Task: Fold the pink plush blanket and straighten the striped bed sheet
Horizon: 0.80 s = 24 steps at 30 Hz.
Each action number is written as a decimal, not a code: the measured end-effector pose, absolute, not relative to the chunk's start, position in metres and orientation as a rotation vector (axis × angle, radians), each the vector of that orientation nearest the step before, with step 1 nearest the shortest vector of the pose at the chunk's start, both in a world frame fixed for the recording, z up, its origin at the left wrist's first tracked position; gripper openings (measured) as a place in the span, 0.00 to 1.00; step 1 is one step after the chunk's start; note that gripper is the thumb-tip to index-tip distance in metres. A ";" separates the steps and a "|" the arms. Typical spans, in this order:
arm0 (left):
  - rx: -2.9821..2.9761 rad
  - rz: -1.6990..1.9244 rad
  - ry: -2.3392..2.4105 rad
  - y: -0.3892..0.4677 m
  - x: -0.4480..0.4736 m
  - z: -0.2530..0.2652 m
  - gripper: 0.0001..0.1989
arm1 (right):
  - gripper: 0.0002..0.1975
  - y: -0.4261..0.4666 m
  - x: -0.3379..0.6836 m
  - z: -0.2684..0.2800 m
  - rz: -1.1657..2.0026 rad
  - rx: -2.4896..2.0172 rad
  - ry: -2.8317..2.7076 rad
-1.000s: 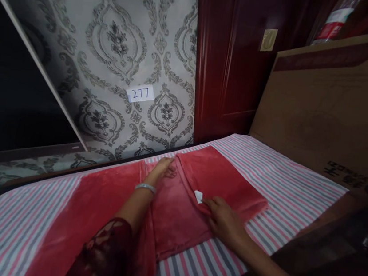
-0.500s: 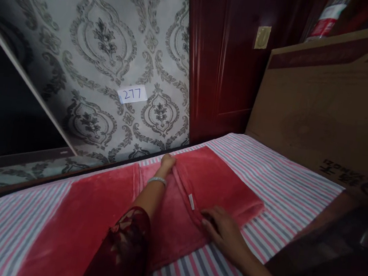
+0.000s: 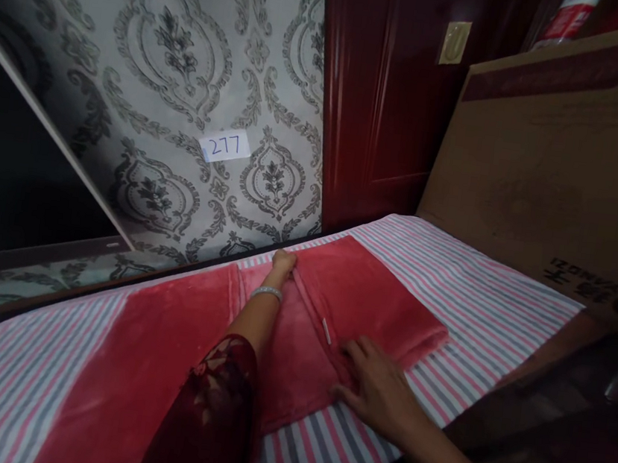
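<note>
A red plush blanket (image 3: 153, 348) lies spread over the bed-like surface, its right part folded over (image 3: 380, 293), with a paler pink strip (image 3: 294, 350) showing between. On the fold's edge is a small white tag (image 3: 327, 331). My left hand (image 3: 284, 262), with a bracelet on the wrist, reaches to the far end of that edge, its fingers closed on the blanket. At the near end of the same edge, my right hand (image 3: 382, 391) rests against the fabric, thumb and fingers spread apart.
Beneath the blanket is a striped pink, grey and white sheet (image 3: 480, 305). A large cardboard box (image 3: 554, 164) stands at the right, with a bottle (image 3: 567, 21) behind its top edge. Patterned wallpaper (image 3: 178, 58) and a dark red door (image 3: 381, 105) rise behind.
My right thumb has moved away from the fingers and the hand has spread on the near edge. The left hand stays at the far edge. The view has tilted down slightly.
</note>
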State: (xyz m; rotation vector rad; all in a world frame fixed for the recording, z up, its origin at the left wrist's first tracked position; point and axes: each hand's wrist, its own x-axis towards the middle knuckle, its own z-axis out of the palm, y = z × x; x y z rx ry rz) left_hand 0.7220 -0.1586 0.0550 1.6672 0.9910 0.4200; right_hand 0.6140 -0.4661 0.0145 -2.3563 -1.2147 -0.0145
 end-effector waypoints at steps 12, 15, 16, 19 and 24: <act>1.740 0.619 0.706 -0.163 0.718 0.084 0.20 | 0.20 -0.470 0.637 0.054 -0.175 -2.144 -1.166; 1.764 0.663 0.700 -0.145 0.708 0.096 0.21 | 0.21 -0.454 0.616 0.061 -0.277 -2.042 -1.291; 1.774 0.655 0.713 -0.138 0.701 0.097 0.21 | 0.22 -0.447 0.607 0.056 -0.267 -2.031 -1.343; 1.802 0.581 0.795 -0.120 0.675 0.085 0.15 | 0.22 -0.428 0.582 0.027 -0.187 -2.079 -1.451; 1.806 0.503 0.856 -0.108 0.650 0.059 0.13 | 0.22 -0.421 0.570 0.001 -0.137 -2.142 -1.498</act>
